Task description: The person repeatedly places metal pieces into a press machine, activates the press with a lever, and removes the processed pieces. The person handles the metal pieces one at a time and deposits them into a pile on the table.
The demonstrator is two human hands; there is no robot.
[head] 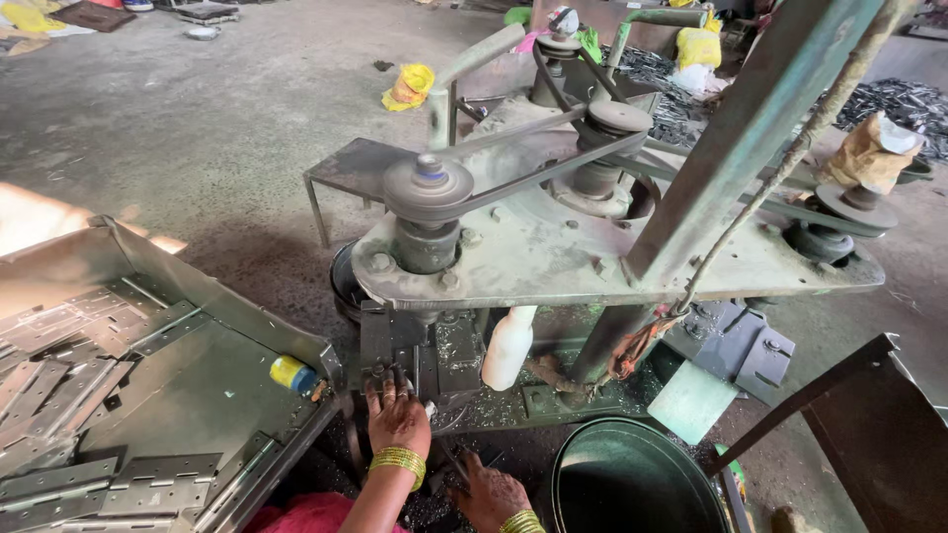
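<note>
Left hand (397, 419), green-gold bangles at the wrist, lies flat with fingers spread, pressing a small dark steel workpiece (380, 375) onto the bed under the spindle of the grey belt-driven drill machine (553, 247). The piece is mostly hidden; it looks stiff, fairly heavy, probably oily with sharp edges, so hold it by the flat faces. Right hand (491, 494) sits low by the machine's base, fingers curled; whether it grips anything can't be told. Count: three pulleys in view, one white plastic bottle (509, 345), one dark round metal tub (632, 479). Sheet-metal tray (212, 380) at left holds a dozen-plus grey flat hinges (158, 481), stacked loosely.
</note>
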